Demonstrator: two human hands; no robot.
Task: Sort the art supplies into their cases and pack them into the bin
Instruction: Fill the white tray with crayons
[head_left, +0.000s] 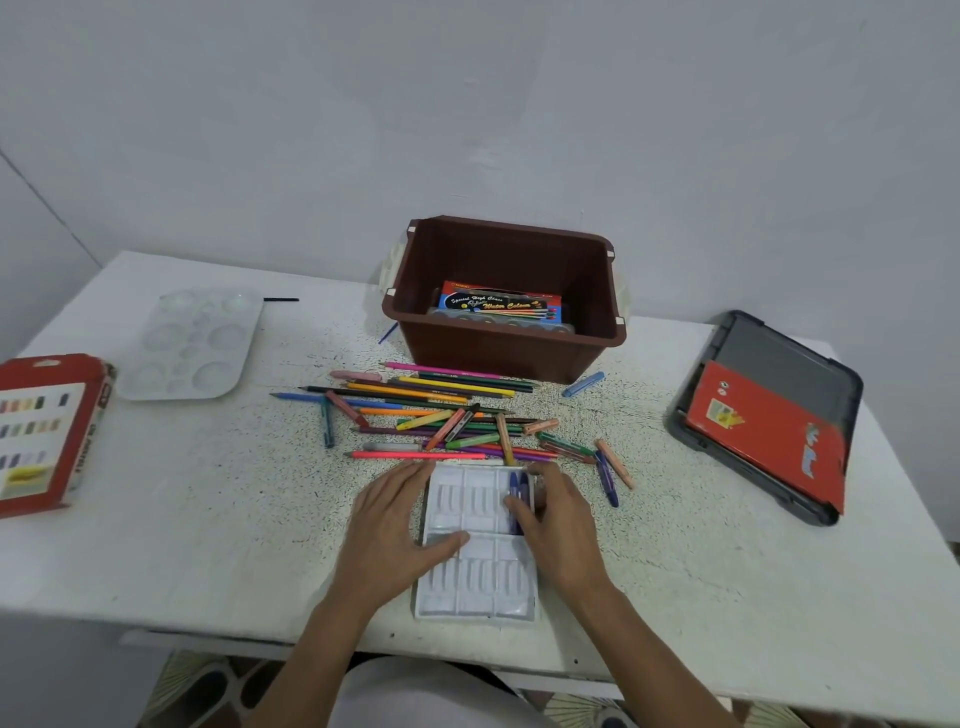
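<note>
- The heap of coloured pencils and crayons (441, 410) lies across the desk (208, 519) between you and the brown bin (493, 358). Its nearest pieces are just beyond the far edge of the crayon tray (478, 587).
- A stray light blue crayon (583, 384) lies near the bin's right front corner.
- To your left are a white paint palette (197, 343) and, at the desk's edge, a red pastel box (47, 431).
- To your right a grey lid (784, 353) lies flat with a red case (769, 431) on top of it.
- The bin holds a watercolour box (498, 301) lying on its floor.
- The white crayon tray sits right in front of you. Only its far right compartment is filled, with a dark blue crayon (515, 486).
- Your hands are apart, one on each side of the tray.
- Your left hand (400, 525) lies flat along the tray's left edge, with the thumb reaching over its middle.
- Your right hand (558, 519) pinches the dark blue crayon in its compartment.
</note>
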